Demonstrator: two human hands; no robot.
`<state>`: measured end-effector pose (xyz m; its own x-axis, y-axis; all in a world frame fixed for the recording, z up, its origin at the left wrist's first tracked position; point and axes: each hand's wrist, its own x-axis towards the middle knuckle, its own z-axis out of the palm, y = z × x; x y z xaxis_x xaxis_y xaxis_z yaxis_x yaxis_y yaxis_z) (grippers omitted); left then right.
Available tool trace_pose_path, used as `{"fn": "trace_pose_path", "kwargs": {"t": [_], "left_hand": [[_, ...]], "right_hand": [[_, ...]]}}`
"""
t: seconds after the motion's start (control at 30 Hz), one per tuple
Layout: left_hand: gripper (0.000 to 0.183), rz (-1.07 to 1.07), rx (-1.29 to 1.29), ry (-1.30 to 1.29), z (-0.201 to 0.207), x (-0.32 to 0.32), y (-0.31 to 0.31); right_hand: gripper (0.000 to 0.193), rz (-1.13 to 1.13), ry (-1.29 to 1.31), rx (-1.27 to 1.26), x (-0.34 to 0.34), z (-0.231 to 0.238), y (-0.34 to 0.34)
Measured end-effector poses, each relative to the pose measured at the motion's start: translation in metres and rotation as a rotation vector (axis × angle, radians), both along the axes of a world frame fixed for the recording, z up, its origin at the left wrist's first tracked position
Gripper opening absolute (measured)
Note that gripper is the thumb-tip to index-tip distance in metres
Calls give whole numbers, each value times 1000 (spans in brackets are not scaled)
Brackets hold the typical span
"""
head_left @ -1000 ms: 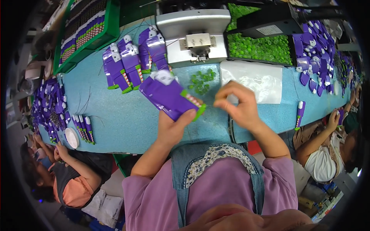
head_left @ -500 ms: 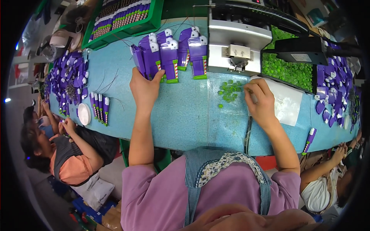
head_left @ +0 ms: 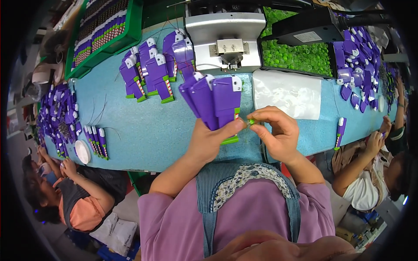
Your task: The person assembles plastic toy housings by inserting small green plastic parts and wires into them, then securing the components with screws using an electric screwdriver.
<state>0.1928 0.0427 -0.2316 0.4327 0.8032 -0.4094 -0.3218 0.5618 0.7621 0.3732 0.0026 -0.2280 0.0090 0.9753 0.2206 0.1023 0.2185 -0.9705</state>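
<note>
Clock positions are read from the middle of the head view, 12 at the top edge.

Item 1. Left hand [head_left: 204, 141], at centre: closed around the lower ends of a fan of purple plastic housings [head_left: 226, 98], apparently three, lying just toward 12. White heads upward; front housing upright, with red-and-white striped edge and green foot; the others lean toward 11.

Item 2. Right hand [head_left: 281, 135], at 3: thumb and forefinger pinching a small green cap [head_left: 251, 122], just beside the left thumb tip. Contact with the front housing: cannot tell.

Change noted: half a second ago the left hand was at the table group toward 11 and the right hand beside the loose green pieces. Both hands are now together before the chest, each bearing parts. Judged meaning for the work: gathering of this handful is done, and cap and housing are close enough to be brought together. Whether loose pieces remain behind the fan cannot be seen.

Surroundings:
- Overlapping group of like housings [head_left: 156, 76], between 10 and 11, on the blue table [head_left: 143, 130].
- Green crate [head_left: 134, 26] of packed units, toward 10.
- Metal press [head_left: 226, 32], at 12.
- Heap of green caps [head_left: 300, 54], between 1 and 2.
- White plastic sheet [head_left: 287, 93], at 2.
- Single slim purple unit [head_left: 340, 132], far out at 3.
- White round dish [head_left: 82, 152], between 8 and 9.
</note>
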Motion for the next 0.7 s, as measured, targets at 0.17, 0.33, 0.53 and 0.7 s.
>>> {"fn": "trace_pose_path", "kwargs": {"t": [0.17, 0.33, 0.53, 0.7], "left_hand": [[24, -18, -79, -71, -2, 4, -1], [25, -6, -81, -86, 2, 6, -3], [25, 5, 7, 27, 0, 19, -5], [39, 108, -113, -108, -15, 8, -4]], "right_hand": [[25, -66, -113, 140, -5, -3, 0], [25, 13, -201, 75, 2, 2, 0], [17, -107, -300, 66, 22, 12, -2], [16, -386, -686, -13, 90, -11, -1]]}}
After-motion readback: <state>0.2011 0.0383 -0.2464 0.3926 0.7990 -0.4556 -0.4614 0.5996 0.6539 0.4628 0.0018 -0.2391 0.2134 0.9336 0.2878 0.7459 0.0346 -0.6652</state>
